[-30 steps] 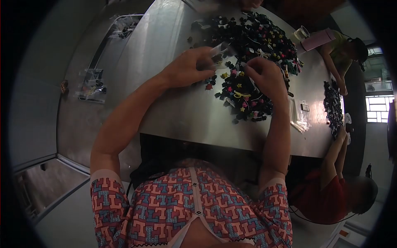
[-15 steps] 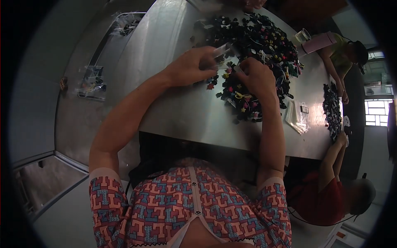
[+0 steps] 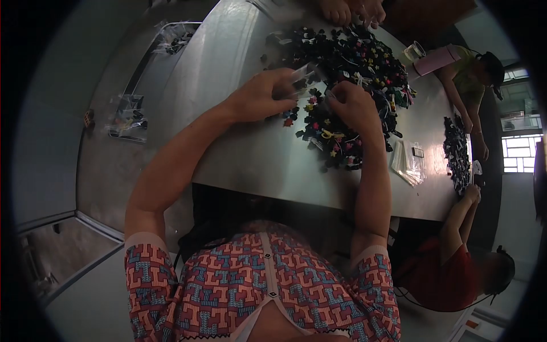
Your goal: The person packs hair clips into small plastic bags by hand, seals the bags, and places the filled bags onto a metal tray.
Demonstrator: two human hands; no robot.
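My left hand is closed on a small clear plastic bag, held over the near left edge of a heap. The heap is made of small dark pieces mixed with yellow, pink, red and white ones, some shaped like flowers or stars. Just right of the bag, my right hand is over the heap with thumb and fingers pinched together. Something pale shows at those fingertips, too small and blurred to name. A small cluster of pieces lies below my left fingers.
Flat clear bags lie right of my forearm on the metal table. A second dark pile lies near two co-workers at the right. Another person's hands are at the far edge. Trays with filled bags stand left, below the table.
My hands stay almost in place, the right one shifting slightly. At the far edge, another person's hands have come further into view. The co-worker at upper right has moved an arm.
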